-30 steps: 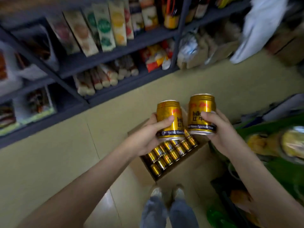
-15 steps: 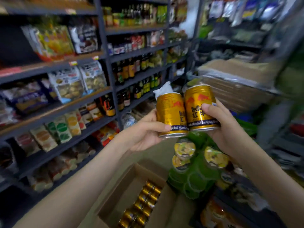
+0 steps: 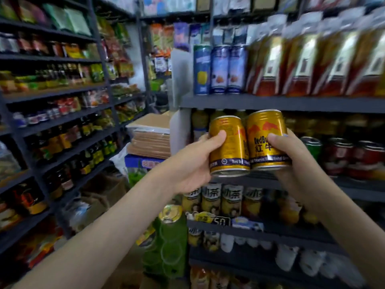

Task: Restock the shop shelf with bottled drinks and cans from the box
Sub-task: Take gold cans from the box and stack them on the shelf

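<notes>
Left hand (image 3: 193, 163) is gripping a gold can (image 3: 228, 146), fingers curled round it; right hand (image 3: 291, 157) is gripping a second gold can (image 3: 265, 138); both cans are touching, upright, in front of the shelf (image 3: 270, 103) on the right.

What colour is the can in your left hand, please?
The can is gold, dark band below; head view.
</notes>
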A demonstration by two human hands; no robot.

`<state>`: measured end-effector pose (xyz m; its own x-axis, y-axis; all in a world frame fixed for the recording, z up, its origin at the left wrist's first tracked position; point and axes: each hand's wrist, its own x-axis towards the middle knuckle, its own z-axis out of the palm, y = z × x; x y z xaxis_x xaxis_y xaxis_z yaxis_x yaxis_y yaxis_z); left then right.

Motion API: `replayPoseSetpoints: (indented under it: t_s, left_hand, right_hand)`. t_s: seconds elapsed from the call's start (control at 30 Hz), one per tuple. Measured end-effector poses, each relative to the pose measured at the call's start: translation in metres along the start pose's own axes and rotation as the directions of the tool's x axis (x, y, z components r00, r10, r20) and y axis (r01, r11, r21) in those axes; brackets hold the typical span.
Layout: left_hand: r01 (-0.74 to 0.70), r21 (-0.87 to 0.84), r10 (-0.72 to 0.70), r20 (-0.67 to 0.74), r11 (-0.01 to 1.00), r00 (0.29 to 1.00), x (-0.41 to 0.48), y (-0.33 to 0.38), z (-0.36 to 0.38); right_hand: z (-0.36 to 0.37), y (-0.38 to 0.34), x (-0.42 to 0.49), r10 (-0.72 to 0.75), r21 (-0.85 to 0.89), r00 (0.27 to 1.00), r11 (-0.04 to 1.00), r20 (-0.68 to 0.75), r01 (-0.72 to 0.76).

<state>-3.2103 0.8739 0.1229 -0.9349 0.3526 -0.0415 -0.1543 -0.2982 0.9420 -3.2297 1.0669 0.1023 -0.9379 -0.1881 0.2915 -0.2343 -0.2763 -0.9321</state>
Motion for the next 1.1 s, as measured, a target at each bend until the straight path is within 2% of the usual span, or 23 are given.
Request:
replayPoseSetpoints:
  t_s: [0.23,0.4,0.7,0.97,1.1]
  left_hand:
    - [-0.043,0.074,0.024,0.250,0.996,0.968,0.059,0.002,0.074]
    - [-0.023,0.130,-0.023,0.344,0.991,0.939,0.085,-0.011,0.132]
    - [0.035,0.182,-0.093,0.323,0.983,0.942,0.125,-0.043,0.263]
    - [0.012,0.148,-0.059,0.318,0.989,0.946,0.153,-0.081,0.399]
    - [-0.069,0.169,0.019,0.281,0.983,0.960,0.163,-0.089,0.446]
  right_hand:
    - [-0.073,-0.044,-0.025,-0.095,-0.083,0.979,0.993,-0.180,0.081]
    - [-0.125,-0.065,-0.050,-0.116,-0.120,0.957,0.989,-0.264,0.086]
    - [-0.239,-0.112,-0.092,-0.169,-0.147,0.908,0.982,-0.382,0.121]
    - [-0.365,-0.175,-0.130,-0.164,-0.225,0.918,0.971,-0.362,0.085]
    - [-0.405,-0.207,-0.135,-0.151,-0.199,0.945,0.975,-0.290,0.095]
